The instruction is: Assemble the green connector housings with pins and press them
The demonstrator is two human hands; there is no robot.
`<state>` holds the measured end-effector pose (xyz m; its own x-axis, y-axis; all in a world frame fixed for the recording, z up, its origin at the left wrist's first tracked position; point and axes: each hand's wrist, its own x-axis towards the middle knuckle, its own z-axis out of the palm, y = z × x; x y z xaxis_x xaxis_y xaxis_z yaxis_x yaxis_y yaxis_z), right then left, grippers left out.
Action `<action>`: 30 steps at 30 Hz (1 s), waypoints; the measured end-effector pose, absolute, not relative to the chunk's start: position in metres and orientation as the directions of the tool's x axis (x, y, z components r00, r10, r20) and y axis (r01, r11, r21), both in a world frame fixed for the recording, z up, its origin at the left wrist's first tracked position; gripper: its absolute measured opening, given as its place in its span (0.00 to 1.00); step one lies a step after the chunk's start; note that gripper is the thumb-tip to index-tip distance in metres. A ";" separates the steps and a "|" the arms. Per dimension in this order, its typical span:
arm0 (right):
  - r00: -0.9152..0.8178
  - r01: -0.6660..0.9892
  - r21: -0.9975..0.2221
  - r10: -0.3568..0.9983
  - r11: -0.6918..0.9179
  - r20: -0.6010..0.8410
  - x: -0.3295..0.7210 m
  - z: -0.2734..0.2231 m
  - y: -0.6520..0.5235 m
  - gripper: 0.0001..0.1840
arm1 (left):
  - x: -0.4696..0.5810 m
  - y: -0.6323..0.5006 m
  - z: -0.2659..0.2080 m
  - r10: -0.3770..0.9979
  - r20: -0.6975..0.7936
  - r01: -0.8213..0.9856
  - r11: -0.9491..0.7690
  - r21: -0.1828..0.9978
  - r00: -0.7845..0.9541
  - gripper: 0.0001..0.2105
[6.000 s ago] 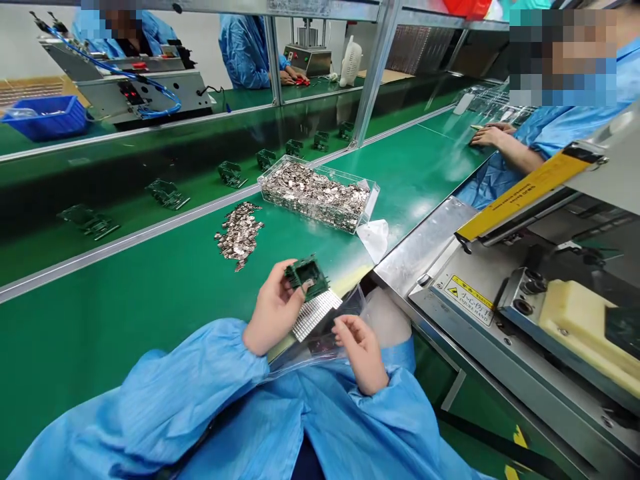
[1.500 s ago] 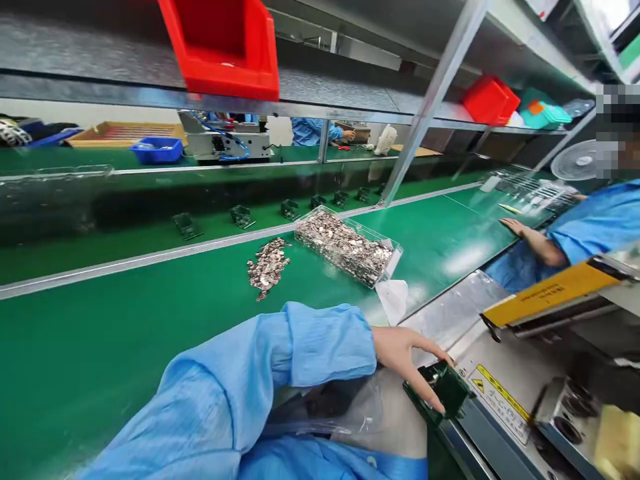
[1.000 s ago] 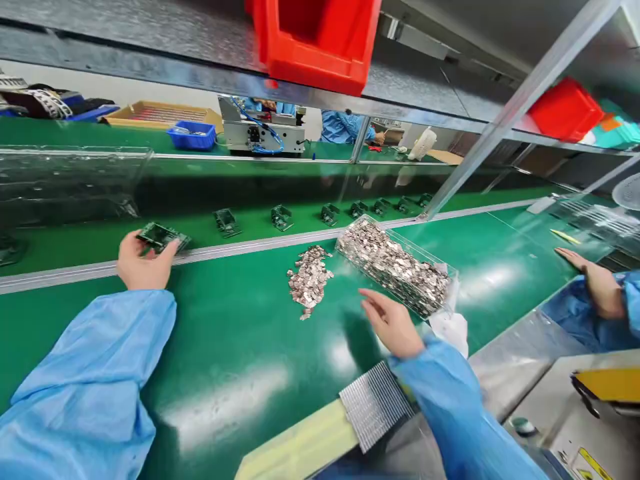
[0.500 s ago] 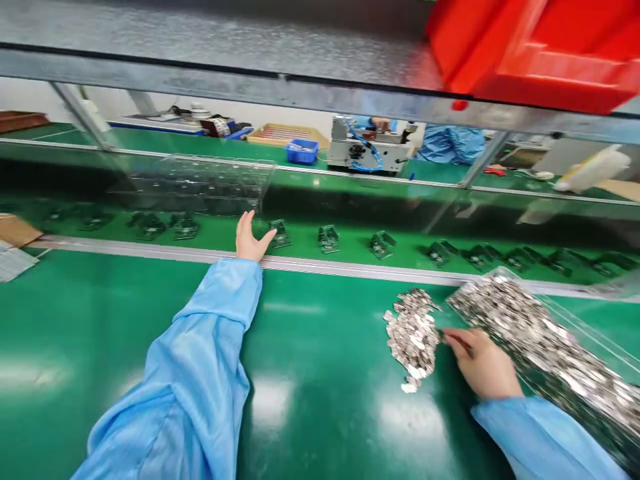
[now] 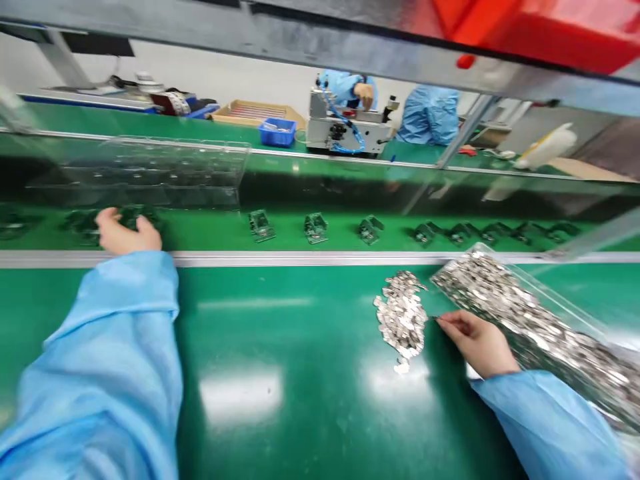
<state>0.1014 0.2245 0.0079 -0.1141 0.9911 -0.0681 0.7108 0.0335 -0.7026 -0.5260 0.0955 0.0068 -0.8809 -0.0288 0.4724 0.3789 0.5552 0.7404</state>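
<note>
My left hand [image 5: 129, 233] reaches over the green strip beyond the metal rail, thumb and fingers apart around dark green circuit boards [image 5: 133, 215]. Whether the fingertips touch a board is hard to tell from the blur. At the right, my right hand [image 5: 477, 343] is closed in a pinch, a small thin metal piece [image 5: 435, 319] showing at its fingertips. Just left of that pinch lies a loose pile of small silvery metal pieces [image 5: 401, 317]. Many more such pieces fill a long clear tray [image 5: 480, 247] beside and beyond the right hand.
Several circuit boards [image 5: 316, 228] stand in a row along the green strip behind the metal rail [image 5: 300, 259]. A clear plastic tray [image 5: 170, 170] leans at the back left. Overhead are a shelf edge and a red bin [image 5: 560, 33]. Across the bench, a person's hand [image 5: 365, 95] is at a machine.
My left hand has moved left along the strip, from beside a single board to a group of boards. The right hand keeps its pinch beside the pile. The view has shifted slightly.
</note>
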 end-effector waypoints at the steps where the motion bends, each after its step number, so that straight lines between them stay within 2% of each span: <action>1: -0.104 0.628 -0.778 0.990 -0.004 -0.090 0.101 0.014 0.218 0.26 | -0.516 0.094 0.007 -0.029 0.477 0.383 0.554 0.739 -0.878 0.32; 3: -0.102 0.474 -0.880 0.990 -0.039 -0.099 0.101 0.028 0.201 0.27 | -0.489 0.088 0.004 0.002 0.508 0.427 0.542 0.724 -0.862 0.39; 5: -0.113 0.374 -0.927 0.991 -0.024 -0.071 0.103 0.040 0.181 0.27 | -0.449 0.077 -0.004 0.101 0.584 0.550 0.494 0.673 -0.805 0.41; 7: -0.129 0.327 -0.945 0.991 0.011 -0.033 0.107 0.049 0.161 0.26 | -0.401 0.061 -0.013 0.258 0.671 0.709 0.404 0.578 -0.695 0.39; 9: -0.144 0.313 -0.949 0.990 0.040 -0.006 0.112 0.055 0.140 0.23 | -0.350 0.043 -0.020 0.409 0.721 0.828 0.313 0.465 -0.559 0.33; 13: -0.172 0.282 -0.958 0.985 0.061 0.012 0.127 0.057 0.103 0.18 | -0.266 0.016 -0.023 0.527 0.803 0.960 0.145 0.239 -0.279 0.25; 15: -0.180 0.266 -0.962 0.984 0.064 0.016 0.135 0.058 0.085 0.16 | -0.235 0.009 -0.021 0.598 0.776 0.977 0.066 0.202 -0.201 0.25; 17: -0.172 0.272 -0.960 0.985 0.065 0.018 0.143 0.059 0.067 0.15 | -0.209 0.004 -0.019 0.703 0.690 0.970 0.001 0.242 -0.172 0.27; 20: -0.134 0.290 -0.955 0.991 0.066 0.028 0.160 0.062 0.041 0.14 | -0.181 -0.004 -0.018 0.825 0.542 0.927 -0.061 0.369 -0.161 0.34; 22: -0.098 0.285 -0.958 0.995 0.044 0.016 0.173 0.062 0.026 0.15 | -0.171 -0.007 -0.018 0.878 0.461 0.891 -0.103 0.442 -0.127 0.42; 25: -0.059 0.272 -0.962 0.997 -0.024 -0.042 0.186 0.056 0.006 0.15 | -0.168 -0.003 -0.015 0.942 0.336 0.860 -0.158 0.485 -0.017 0.53; 27: -0.074 0.241 -0.969 0.994 -0.059 -0.079 0.188 0.050 -0.004 0.15 | -0.168 0.007 -0.011 0.970 0.235 0.843 -0.179 0.508 0.064 0.54; 30: -0.125 0.155 -0.985 0.988 -0.070 -0.089 0.184 0.040 -0.016 0.13 | -0.163 0.022 -0.007 0.983 0.137 0.797 -0.183 0.576 0.127 0.45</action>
<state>0.1836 -0.0162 0.0399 -0.1247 0.9882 -0.0894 0.1548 -0.0696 -0.9855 -0.1630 0.0217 -0.0072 0.1265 0.9825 0.1366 0.7968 -0.1827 0.5760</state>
